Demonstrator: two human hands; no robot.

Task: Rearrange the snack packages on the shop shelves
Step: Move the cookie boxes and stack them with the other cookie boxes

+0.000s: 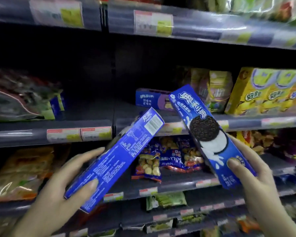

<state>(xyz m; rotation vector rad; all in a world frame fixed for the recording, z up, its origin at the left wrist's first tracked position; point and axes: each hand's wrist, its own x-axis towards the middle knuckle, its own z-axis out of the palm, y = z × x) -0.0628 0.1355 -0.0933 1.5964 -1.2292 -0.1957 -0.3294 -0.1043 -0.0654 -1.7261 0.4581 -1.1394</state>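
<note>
The left hand (63,189) grips one blue biscuit box (116,156) at its lower end; the right hand (256,182) grips another Oreo box (210,134) likewise, both boxes slanting upward.

Dark metal shelving (85,103) fills the view in several tiers. Each shelf edge carries a clear plastic price rail (195,26) holding red, white and yellow-green price labels (153,23). Lighting is dim; recesses behind the shelves appear nearly black.
</note>
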